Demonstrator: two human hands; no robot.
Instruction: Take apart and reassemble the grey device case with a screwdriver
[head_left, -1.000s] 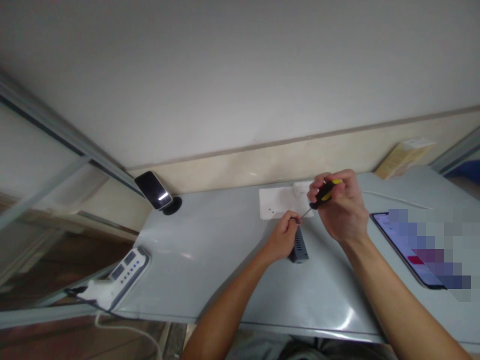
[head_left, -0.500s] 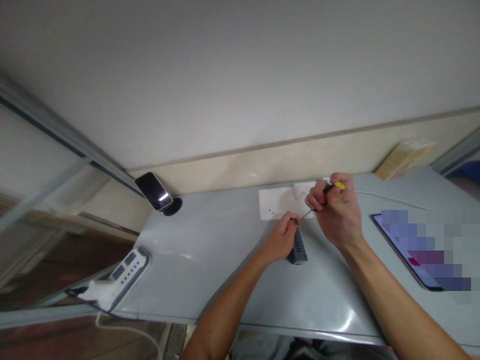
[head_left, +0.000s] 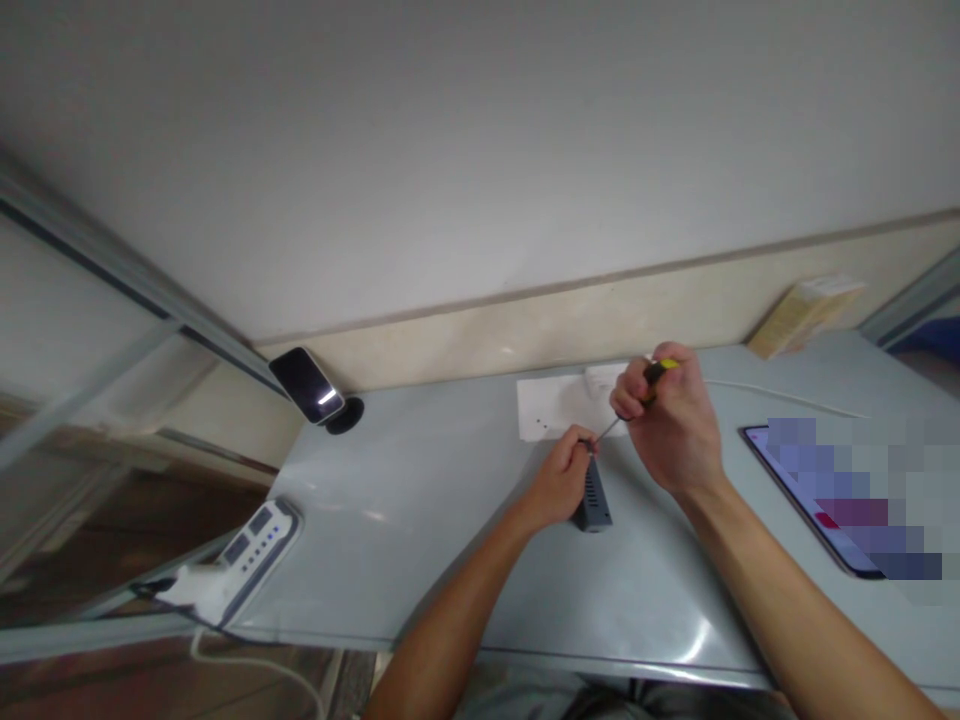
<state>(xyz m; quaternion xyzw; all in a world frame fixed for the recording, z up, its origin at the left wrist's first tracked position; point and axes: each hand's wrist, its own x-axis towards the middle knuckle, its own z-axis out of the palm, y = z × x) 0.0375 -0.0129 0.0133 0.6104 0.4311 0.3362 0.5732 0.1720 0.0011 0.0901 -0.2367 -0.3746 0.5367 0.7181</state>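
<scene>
My left hand (head_left: 561, 476) is closed round the far end of a dark grey slotted bar-shaped device (head_left: 596, 505), which rests on the table. In my right hand (head_left: 671, 425) is a screwdriver (head_left: 660, 372) with a yellow and black handle, gripped in curled fingers. Its thin shaft slants down and left to the device's far end, beside my left fingertips; the exact contact at the tip is too small to make out. Behind both hands lies a white sheet of paper (head_left: 551, 400) with several tiny dark pieces, probably screws, near its left part.
A phone on a round stand (head_left: 306, 385) is at the back left. Nearer on the left sits a white power strip (head_left: 255, 550) with cables. A tablet-like screen (head_left: 802, 500) lies at right, partly blurred. A yellowish box (head_left: 802, 315) leans by the wall, near a white cable (head_left: 787, 397).
The screwdriver handle and the right-hand fingers have turned slightly, with the handle a little further left. My left hand keeps its hold on the device, which has barely shifted.
</scene>
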